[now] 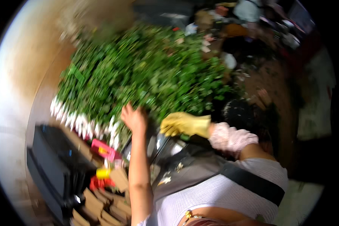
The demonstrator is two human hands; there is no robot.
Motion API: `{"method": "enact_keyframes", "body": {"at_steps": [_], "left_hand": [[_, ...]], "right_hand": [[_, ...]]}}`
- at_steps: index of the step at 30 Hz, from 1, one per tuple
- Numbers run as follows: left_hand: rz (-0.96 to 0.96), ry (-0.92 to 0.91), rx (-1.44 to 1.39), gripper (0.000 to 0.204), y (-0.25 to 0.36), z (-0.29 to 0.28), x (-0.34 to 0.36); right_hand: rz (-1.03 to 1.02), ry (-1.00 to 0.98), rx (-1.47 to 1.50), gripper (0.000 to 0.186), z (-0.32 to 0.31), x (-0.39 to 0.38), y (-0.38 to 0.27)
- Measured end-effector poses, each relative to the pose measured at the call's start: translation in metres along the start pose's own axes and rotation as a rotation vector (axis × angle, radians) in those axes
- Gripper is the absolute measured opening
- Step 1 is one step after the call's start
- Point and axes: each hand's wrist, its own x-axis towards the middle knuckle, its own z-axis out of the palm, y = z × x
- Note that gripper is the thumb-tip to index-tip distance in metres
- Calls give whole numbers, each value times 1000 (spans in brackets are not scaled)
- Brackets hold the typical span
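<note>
A large heap of leafy green bunches spreads before me, with white stem ends along its left edge. My bare left hand reaches to the near edge of the leaves. Its fingers are somewhat apart, and I see nothing held in them. Beside it, on the right, my right hand wears a yellow rubber glove. The gloved fingers curl inward just short of the heap; whatever they may hold is hidden. A dark apron with pale scraps on it covers my front. Motion blurs the picture.
Black stacked trays or panels stand at the lower left. Close by are a pink box, a yellow item and folded cardboard. Mixed clutter lies at the far right. A pale wall rises on the left.
</note>
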Motion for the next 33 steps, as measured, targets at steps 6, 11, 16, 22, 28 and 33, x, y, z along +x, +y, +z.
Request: {"method": "enact_keyframes", "body": {"at_steps": [6, 11, 16, 22, 28, 33], "left_hand": [[-159, -542, 136, 75, -4, 70, -6], [-60, -188, 39, 37, 0, 49, -11], [65, 88, -434, 41, 0, 21, -21], [-299, 5, -748, 40, -43, -20, -95], [-701, -161, -937, 44, -37, -56, -153], [-890, -240, -1116, 47, -47, -70, -197]], "right_hand": [[90, -30, 144, 21, -26, -30, 31], [387, -103, 23, 48, -81, 30, 173], [232, 180, 15, 30, -66, 35, 171], [238, 257, -953, 41, -67, -15, 118], [-23, -42, -1361, 44, 14, -55, -11], [-666, -465, -1060, 42, 141, 11, -12]]}}
